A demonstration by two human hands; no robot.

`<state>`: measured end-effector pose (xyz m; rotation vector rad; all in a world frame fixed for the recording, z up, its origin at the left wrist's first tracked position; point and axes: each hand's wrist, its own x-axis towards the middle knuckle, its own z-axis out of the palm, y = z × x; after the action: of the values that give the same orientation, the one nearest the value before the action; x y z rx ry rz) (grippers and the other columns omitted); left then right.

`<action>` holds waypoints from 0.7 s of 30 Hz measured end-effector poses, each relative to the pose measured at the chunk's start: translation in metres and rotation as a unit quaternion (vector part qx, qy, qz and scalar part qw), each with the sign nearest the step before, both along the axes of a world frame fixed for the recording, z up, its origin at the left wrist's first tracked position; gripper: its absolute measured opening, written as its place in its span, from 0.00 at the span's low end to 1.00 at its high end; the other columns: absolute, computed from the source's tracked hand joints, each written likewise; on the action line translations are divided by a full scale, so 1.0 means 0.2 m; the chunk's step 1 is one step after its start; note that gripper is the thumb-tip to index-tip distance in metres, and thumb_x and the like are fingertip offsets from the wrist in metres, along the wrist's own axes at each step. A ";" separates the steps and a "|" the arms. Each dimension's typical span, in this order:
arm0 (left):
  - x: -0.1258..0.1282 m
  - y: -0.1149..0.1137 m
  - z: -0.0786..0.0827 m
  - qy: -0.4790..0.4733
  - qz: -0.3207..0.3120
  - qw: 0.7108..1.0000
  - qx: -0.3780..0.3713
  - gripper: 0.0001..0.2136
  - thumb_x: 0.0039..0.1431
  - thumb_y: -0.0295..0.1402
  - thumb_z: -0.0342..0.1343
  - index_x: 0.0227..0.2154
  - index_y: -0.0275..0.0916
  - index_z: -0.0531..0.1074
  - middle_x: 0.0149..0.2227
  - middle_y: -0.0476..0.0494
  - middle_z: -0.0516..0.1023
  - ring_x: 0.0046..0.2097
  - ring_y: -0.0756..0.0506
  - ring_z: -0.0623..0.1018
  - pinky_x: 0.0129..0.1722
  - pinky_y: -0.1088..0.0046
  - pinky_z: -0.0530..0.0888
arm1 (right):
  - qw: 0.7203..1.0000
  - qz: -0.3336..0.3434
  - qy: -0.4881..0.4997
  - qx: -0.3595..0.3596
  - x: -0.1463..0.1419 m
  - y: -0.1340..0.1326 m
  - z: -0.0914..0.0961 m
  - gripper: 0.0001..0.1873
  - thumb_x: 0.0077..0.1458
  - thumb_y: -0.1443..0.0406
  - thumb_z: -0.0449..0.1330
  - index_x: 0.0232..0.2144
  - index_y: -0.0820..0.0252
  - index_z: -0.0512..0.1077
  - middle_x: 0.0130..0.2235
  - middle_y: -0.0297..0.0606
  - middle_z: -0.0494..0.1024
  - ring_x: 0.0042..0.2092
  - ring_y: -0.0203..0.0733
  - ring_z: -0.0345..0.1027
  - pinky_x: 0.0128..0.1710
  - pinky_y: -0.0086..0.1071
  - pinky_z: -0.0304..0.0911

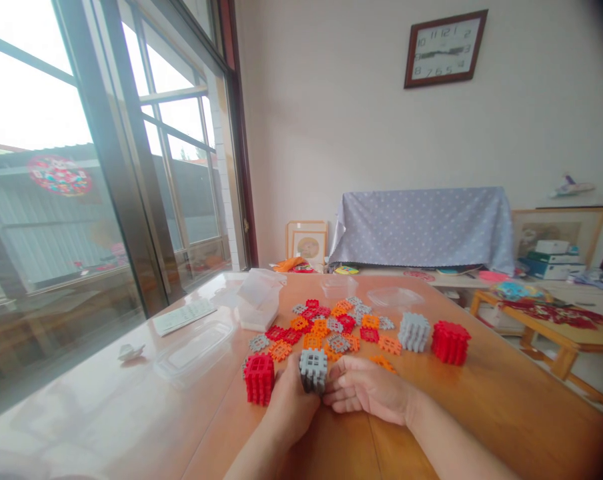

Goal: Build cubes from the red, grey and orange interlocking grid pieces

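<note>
A small grey block stack (313, 369) stands on the wooden table (481, 413) just in front of me. My left hand (290, 402) is curled round its left and lower side, fingers closed on it. My right hand (365, 390) rests on the table at its right, fingers bent and fingertips touching the stack. A red block cube (259, 378) stands right beside my left hand. Beyond lies a scatter of flat red, orange and grey interlocking tiles (331, 327).
A finished grey cube (414, 331) and red cube (450, 343) stand at the right of the pile. Clear plastic containers (196, 350) and lids lie to the left, with a sheet of paper (184, 316). A window runs along the left; a low table (556, 327) stands at the right.
</note>
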<state>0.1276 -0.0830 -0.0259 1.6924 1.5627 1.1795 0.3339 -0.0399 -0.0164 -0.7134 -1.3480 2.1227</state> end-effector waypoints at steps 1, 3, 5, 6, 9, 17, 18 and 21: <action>0.00 0.00 0.00 0.000 0.003 1.000 -0.004 0.27 0.40 0.16 0.52 0.48 0.39 0.65 0.37 0.48 0.78 0.40 0.45 0.76 0.36 0.75 0.66 | 1.000 -0.001 -0.001 0.000 0.00 0.00 0.00 0.15 0.51 0.65 0.64 0.41 0.62 0.70 0.44 0.47 0.81 0.47 0.47 0.78 0.52 0.43 0.67; 0.00 -0.01 0.01 0.003 0.009 1.000 -0.010 0.28 0.41 0.16 0.52 0.49 0.39 0.65 0.38 0.48 0.78 0.41 0.45 0.76 0.38 0.74 0.66 | 1.000 -0.001 -0.006 0.002 -0.01 0.00 0.01 0.15 0.51 0.64 0.65 0.41 0.62 0.70 0.45 0.47 0.81 0.47 0.46 0.78 0.52 0.43 0.67; 0.01 -0.02 0.02 0.007 0.012 1.000 -0.012 0.28 0.41 0.16 0.52 0.49 0.39 0.64 0.38 0.48 0.78 0.41 0.44 0.76 0.38 0.74 0.67 | 1.000 0.004 -0.010 0.004 -0.01 0.00 0.01 0.15 0.51 0.64 0.65 0.42 0.62 0.70 0.45 0.47 0.81 0.47 0.46 0.78 0.52 0.42 0.67; 0.01 -0.02 0.02 0.009 0.013 1.000 -0.010 0.28 0.41 0.16 0.52 0.49 0.39 0.65 0.39 0.47 0.78 0.41 0.44 0.76 0.39 0.73 0.67 | 1.000 0.007 -0.010 0.005 0.00 0.00 0.01 0.15 0.52 0.64 0.64 0.42 0.62 0.70 0.46 0.47 0.81 0.47 0.46 0.78 0.52 0.42 0.67; 0.01 -0.02 0.02 0.009 0.013 1.000 0.001 0.26 0.42 0.17 0.52 0.47 0.40 0.66 0.40 0.47 0.77 0.43 0.44 0.76 0.40 0.73 0.67 | 1.000 0.015 -0.018 0.010 0.00 0.00 0.01 0.16 0.52 0.64 0.64 0.44 0.62 0.70 0.46 0.46 0.80 0.47 0.46 0.77 0.51 0.41 0.68; 0.00 -0.02 0.00 0.031 0.004 0.999 0.015 0.22 0.45 0.18 0.52 0.44 0.40 0.66 0.39 0.48 0.78 0.41 0.45 0.76 0.38 0.74 0.66 | 0.994 -0.034 -0.064 0.083 0.02 -0.03 0.06 0.12 0.53 0.60 0.64 0.39 0.61 0.73 0.41 0.41 0.80 0.40 0.40 0.76 0.43 0.34 0.69; 0.00 -0.02 0.00 0.033 0.005 0.999 0.014 0.22 0.44 0.18 0.52 0.44 0.41 0.67 0.38 0.48 0.78 0.41 0.45 0.76 0.38 0.74 0.66 | 0.993 -0.041 -0.058 0.090 0.01 -0.03 0.07 0.11 0.53 0.61 0.64 0.37 0.61 0.73 0.40 0.41 0.80 0.39 0.39 0.76 0.42 0.34 0.69; 0.00 -0.02 0.00 0.031 0.007 0.999 0.011 0.22 0.43 0.18 0.52 0.43 0.40 0.67 0.38 0.48 0.78 0.41 0.45 0.75 0.37 0.74 0.65 | 0.993 -0.041 -0.044 0.106 0.00 -0.03 0.06 0.10 0.52 0.62 0.64 0.37 0.61 0.73 0.39 0.39 0.79 0.37 0.38 0.74 0.38 0.31 0.68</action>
<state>0.1283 -0.0877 -0.0253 1.7510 1.6073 1.1659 0.3331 -0.0465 -0.0046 -0.7681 -1.5359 1.8682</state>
